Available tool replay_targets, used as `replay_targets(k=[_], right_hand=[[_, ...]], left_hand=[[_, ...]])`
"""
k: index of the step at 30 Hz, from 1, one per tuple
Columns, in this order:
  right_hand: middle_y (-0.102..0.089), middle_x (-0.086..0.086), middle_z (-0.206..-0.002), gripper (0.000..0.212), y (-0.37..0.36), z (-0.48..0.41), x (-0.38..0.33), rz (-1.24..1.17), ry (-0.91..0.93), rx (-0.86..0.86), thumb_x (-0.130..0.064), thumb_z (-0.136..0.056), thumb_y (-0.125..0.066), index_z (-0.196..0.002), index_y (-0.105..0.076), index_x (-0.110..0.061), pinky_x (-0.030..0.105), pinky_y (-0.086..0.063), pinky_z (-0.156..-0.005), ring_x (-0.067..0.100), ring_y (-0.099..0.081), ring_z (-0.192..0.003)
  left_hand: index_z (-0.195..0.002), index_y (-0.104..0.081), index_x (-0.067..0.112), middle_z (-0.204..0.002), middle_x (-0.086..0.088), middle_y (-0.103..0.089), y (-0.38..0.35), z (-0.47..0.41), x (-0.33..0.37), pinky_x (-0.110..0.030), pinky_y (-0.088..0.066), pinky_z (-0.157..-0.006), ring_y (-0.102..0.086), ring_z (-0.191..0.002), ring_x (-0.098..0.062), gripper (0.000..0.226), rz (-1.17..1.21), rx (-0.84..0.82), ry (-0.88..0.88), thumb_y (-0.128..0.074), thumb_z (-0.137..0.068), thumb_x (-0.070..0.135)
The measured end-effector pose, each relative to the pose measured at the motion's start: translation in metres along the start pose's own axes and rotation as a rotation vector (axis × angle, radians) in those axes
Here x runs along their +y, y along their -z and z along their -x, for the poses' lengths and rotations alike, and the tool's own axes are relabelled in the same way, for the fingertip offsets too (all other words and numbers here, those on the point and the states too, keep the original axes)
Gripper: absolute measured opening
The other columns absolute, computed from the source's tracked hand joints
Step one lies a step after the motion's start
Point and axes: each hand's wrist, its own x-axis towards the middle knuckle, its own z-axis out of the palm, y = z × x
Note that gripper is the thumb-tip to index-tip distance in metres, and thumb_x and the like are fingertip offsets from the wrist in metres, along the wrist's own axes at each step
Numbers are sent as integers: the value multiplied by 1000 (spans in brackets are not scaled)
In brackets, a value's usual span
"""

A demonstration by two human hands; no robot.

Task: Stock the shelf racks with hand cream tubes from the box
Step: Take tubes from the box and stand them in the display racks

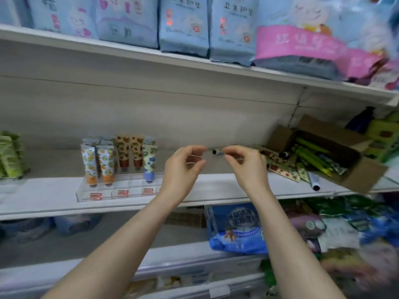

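**Inspector:** State of the hands?

**Assistant:** Right hand (pixel 244 162) pinches a small black-capped hand cream tube (pixel 217 152), which lies level. Left hand (pixel 183 167) is curled just beside the cap; contact cannot be told.

**Inspector:** Obscured?

**Assistant:** The tube body is mostly hidden and blurred. Both forearms are raised over the white middle shelf (pixel 216 185), between the clear acrylic rack (pixel 121 190) on the left and the brown cardboard box (pixel 356 178) on the right.

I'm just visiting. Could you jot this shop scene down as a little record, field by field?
Shelf: white, middle level
Right hand: pinches a small tube with a dark cap
Left hand: fingers curled beside the cap, gripping nothing visible
Rack: clear, left on the shelf, patterned tubes standing cap down
Box: cardboard, open, right on the shelf, green tubes inside
Loose tubes: lying on the shelf beside the box
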Motion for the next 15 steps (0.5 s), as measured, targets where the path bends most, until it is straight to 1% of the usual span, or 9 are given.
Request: replay_targets(k=[1,3,6,8,11,13,15], right_hand=[[-72,-11,-89,14,7,-1,12,9,-3,-4,-14,-88,-67,-98,-76,-19,17,-48,-74,3,-63,-78],[-72,-9,-91,16,22,-3,38,31,-26,-10,-14,-87,-67,-99,-75,-19,18,-47,-75,5,-63,-79],[-73,-8,-94,17,46,-7,79,70,-89,-9,-16,-86,-69,-101,-75,-21,24,-51,-79,7,-64,-82],[-74,-8,-95,18,61,-11,107,90,-136,-15,-17,-86,-69,-102,-75,-21,25,-51,-81,8,-65,-84],[-74,-6,-97,18,81,-17,145,139,-187,-21,-19,-86,-69,-102,-75,-21,26,-51,-82,12,-66,-89],[-73,-3,-104,21,93,-19,169,196,-224,-25,-19,-87,-68,-107,-73,-20,28,-49,-85,16,-65,-98],[-70,1,-111,26,104,-20,194,312,-256,-31,-22,-89,-66,-115,-70,-20,31,-47,-87,22,-59,-108]], left_hand=[[-102,-66,27,-98,5,-68,-14,-1,2,-15,-51,-78,-64,-83,-2,28,3,-8,-1,-69,-83,7],[-103,-67,25,-99,6,-68,-42,-3,6,-9,-48,-76,-63,-83,1,27,12,-33,12,-69,-83,7],[-105,-67,24,-101,7,-68,-86,-6,12,-8,-47,-76,-63,-85,1,26,17,-82,28,-69,-84,8],[-103,-66,27,-102,8,-68,-116,-9,14,-9,-48,-78,-62,-86,1,26,19,-120,44,-68,-85,10],[-105,-66,29,-104,9,-67,-159,-12,16,-19,-51,-83,-63,-89,-1,25,13,-175,57,-68,-86,14],[-107,-66,28,-105,7,-67,-185,-15,15,-21,-51,-85,-63,-91,-4,24,4,-203,60,-68,-87,15],[-109,-67,26,-106,7,-67,-210,-17,15,-22,-51,-85,-62,-93,-6,24,-19,-223,50,-67,-87,15]])
